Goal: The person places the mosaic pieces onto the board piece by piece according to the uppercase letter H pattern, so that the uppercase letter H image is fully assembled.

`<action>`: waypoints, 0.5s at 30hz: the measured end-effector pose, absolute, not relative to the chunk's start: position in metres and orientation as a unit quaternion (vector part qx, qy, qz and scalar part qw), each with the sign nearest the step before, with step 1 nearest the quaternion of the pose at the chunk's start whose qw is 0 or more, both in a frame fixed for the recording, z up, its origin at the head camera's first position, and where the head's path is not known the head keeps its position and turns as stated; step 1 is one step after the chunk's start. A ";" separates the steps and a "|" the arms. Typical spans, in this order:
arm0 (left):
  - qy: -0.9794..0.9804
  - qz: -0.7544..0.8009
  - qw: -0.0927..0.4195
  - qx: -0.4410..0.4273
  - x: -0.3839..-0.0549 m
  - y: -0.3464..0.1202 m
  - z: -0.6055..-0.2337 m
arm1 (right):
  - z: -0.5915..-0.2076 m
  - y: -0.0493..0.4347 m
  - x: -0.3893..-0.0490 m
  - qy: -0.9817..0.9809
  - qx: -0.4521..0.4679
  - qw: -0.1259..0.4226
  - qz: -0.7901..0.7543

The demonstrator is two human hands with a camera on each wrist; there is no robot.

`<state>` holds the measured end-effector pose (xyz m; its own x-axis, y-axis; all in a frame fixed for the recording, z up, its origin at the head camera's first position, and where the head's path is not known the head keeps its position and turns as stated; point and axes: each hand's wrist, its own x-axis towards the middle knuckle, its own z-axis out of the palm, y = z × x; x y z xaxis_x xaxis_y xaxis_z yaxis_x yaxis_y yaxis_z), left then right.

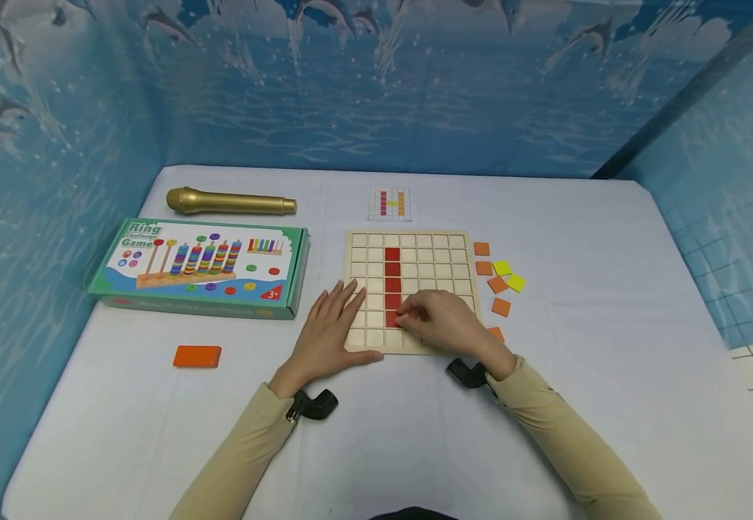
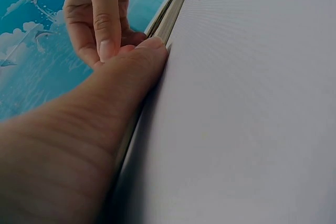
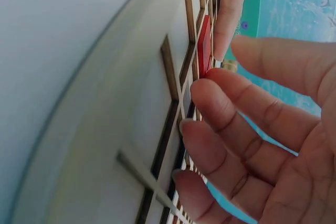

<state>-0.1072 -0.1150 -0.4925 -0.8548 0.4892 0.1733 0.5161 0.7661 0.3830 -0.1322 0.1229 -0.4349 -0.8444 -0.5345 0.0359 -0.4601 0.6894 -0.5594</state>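
A wooden grid board [image 1: 437, 242] lies on the table with several red square tiles [image 1: 392, 269] in one column. My left hand [image 1: 329, 328] lies with fingers spread over the board's left side, its thumb along the near edge. My right hand [image 1: 444, 321] is over the lower middle of the board. In the right wrist view its index fingertip touches a red tile [image 3: 204, 45] seated in the grid, with the thumb held apart. Orange square tiles [image 1: 482, 248] and yellow square tiles [image 1: 502, 268] lie loose just right of the board.
A small pattern card [image 1: 389, 204] lies beyond the board. To the left are a Ring Challenge Game box [image 1: 201, 263], a gold microphone [image 1: 233, 202] behind it and an orange block [image 1: 197, 357] in front. Blue curtains [image 1: 376, 108] border the table's back and sides.
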 end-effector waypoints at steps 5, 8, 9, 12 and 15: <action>-0.940 -0.211 0.029 -0.266 -0.107 -0.115 -0.492 | -0.434 0.128 -0.133 0.908 -0.282 0.064 -0.303; -0.940 -0.212 0.028 -0.266 -0.108 -0.115 -0.492 | -0.432 0.134 -0.135 0.907 -0.278 0.054 -0.311; -0.940 -0.211 0.028 -0.265 -0.108 -0.115 -0.493 | -0.431 0.136 -0.136 0.908 -0.275 0.048 -0.314; -0.940 -0.212 0.030 -0.265 -0.108 -0.114 -0.493 | -0.427 0.145 -0.140 0.910 -0.258 0.023 -0.324; -0.940 -0.213 0.030 -0.265 -0.108 -0.114 -0.493 | -0.425 0.156 -0.145 0.916 -0.231 -0.016 -0.327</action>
<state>-0.1076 -0.1144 -0.4934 -0.8576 0.4854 0.1700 0.5112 0.7686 0.3845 -0.1447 0.1564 -0.4246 -0.8928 -0.4129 0.1801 -0.4336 0.6792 -0.5922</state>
